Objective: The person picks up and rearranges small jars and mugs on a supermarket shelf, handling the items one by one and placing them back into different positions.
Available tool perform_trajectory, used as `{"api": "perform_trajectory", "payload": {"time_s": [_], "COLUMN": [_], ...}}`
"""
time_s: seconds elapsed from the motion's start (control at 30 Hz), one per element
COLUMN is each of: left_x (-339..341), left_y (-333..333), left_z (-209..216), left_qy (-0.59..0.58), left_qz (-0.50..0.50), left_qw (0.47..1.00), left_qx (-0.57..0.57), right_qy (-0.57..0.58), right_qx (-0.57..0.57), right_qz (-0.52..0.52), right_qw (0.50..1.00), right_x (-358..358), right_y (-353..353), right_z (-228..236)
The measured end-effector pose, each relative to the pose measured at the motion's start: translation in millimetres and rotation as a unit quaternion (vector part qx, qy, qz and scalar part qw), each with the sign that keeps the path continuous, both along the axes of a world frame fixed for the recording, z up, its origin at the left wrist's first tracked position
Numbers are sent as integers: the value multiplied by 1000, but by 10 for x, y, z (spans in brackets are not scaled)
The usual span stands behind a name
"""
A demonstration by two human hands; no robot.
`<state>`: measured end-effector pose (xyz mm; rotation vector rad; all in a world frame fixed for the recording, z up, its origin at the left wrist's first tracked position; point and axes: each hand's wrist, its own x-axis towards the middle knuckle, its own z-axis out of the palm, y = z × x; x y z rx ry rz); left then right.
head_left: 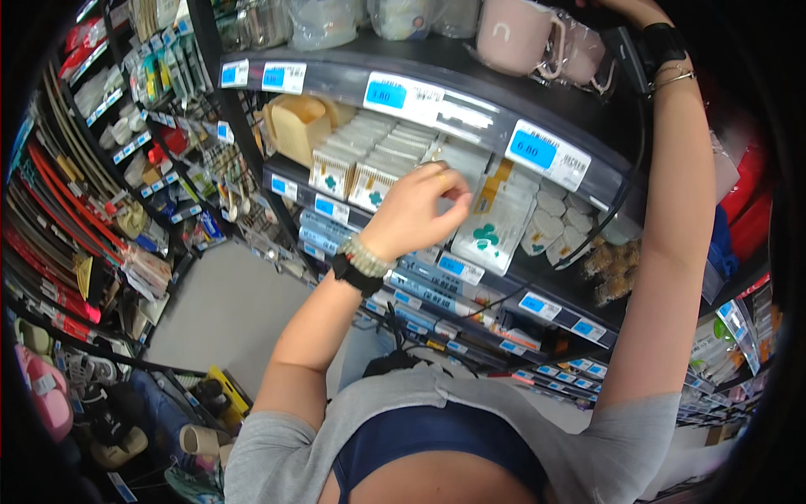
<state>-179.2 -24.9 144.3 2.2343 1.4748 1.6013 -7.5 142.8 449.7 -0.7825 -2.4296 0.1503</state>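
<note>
My left hand (pixel 424 206) is at the middle shelf with its fingers curled and the thumb bent in toward them. Whether anything is pinched there cannot be made out. Just left of it stand rows of small flat white packs (pixel 348 164) with a green leaf mark. To its right a larger clear pack (pixel 495 223) with a green leaf print leans at the shelf front. My right hand (pixel 631 10) reaches up to the top shelf, mostly cut off by the upper edge, its fingers largely hidden. Below and left of it sits a pink mug (pixel 514 38).
A second pink mug (pixel 579 59) is wrapped in plastic. Beige plastic containers (pixel 298 130) stand at the middle shelf's left end. A dark cable (pixel 631 160) hangs by my right arm. Shelf edges (pixel 478 118) carry price tags. Grey floor (pixel 214 307) and more racks lie to the left.
</note>
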Motion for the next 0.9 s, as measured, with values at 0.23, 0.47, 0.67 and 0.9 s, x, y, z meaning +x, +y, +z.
{"api": "perform_trajectory", "payload": {"time_s": [0.23, 0.47, 0.67, 0.9], "left_x": [324, -388, -628, -704], "left_y": [-94, 205, 420, 415], "left_z": [38, 903, 888, 866], "left_qy": [109, 49, 21, 93], "left_qz": [0, 286, 242, 292], "left_qw": [993, 885, 920, 885], "left_qx": [42, 364, 307, 350], "right_qy": [-10, -9, -43, -120], "right_qx": [48, 108, 125, -108], "right_qz": [6, 43, 57, 78], "right_qw": [999, 993, 990, 984], "right_x": [6, 107, 496, 1045], "right_y": [-69, -667, -1429, -1779], "right_z": [15, -39, -820, -2341]}}
